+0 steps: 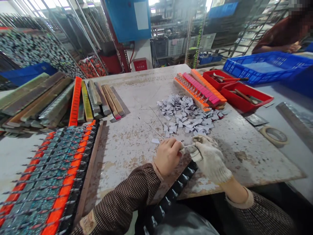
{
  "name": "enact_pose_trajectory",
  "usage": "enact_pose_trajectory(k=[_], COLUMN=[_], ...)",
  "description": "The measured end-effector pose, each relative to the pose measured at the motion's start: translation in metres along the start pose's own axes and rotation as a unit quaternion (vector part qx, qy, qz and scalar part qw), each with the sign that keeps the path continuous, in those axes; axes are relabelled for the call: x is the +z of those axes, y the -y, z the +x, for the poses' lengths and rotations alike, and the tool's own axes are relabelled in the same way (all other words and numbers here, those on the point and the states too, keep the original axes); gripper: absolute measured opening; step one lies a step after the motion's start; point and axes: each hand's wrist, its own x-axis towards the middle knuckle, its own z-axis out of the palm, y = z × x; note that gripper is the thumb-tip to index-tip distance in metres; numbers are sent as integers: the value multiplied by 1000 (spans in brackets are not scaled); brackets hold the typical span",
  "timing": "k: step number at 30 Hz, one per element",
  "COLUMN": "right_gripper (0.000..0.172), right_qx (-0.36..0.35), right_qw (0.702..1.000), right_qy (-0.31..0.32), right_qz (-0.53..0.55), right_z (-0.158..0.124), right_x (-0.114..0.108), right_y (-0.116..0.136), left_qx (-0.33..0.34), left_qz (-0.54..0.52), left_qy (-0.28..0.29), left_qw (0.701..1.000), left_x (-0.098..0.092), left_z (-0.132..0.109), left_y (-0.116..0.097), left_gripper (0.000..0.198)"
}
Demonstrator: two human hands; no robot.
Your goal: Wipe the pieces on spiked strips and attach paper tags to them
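At six o'clock on the table (137,98), I see left hand (167,156) and gloved right hand (209,156) pinching a small grey chip (186,148) above the black pegged strip (176,189), whose pegs look bare, and with the chip pile (188,114) at twelve o'clock large, I judge most remains.

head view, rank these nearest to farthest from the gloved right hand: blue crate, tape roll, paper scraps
From the right hand:
1. paper scraps, just ahead of it, slightly left
2. tape roll, off to the right
3. blue crate, far back on the right
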Motion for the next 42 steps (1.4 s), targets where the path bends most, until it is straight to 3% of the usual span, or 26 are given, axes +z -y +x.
enact_pose_trajectory(k=[3, 6, 9, 13, 16, 21, 29, 37, 42], right_gripper=[32, 29, 19, 5, 7, 12, 7, 11, 20], right_qx=[17, 14, -22, -120, -158, -185, -163, -191, -204], right_qw=[997, 993, 996, 993, 986, 976, 981, 966, 964], right_qy=[16, 36, 9, -11, 1, 46, 77, 116, 142], right_qz=[67, 111, 81, 0, -51, -102, -74, -132, -92], right_z=[7, 4, -11, -34, -41, -33, -29, -21, -20], right_x=[3, -9, -26, -35, -36, -39, -33, -41, -36], right_y=[2, 0, -6, -13, -12, -8, -32, -8, -9], left_qx=[30, 79, 27, -84, -89, -84, -81, -74, -74], left_qz=[-5, -47, -136, -225, -245, -254, -301, -292, -286], left_qy=[-21, -21, -31, 62, 135, 185, 187, 172, 170], left_qw=[999, 996, 990, 969, 956, 945, 932, 938, 940], left_x=[3, -1, -6, -5, 0, 1, 2, 11, 14], left_z=[-6, -10, -14, -25, -37, -51, -55, -58, -58], left_y=[-7, -10, -8, 0, 0, -6, -2, -1, 1], left_gripper=[17, 15, 18, 5, 7, 9, 17, 16, 13])
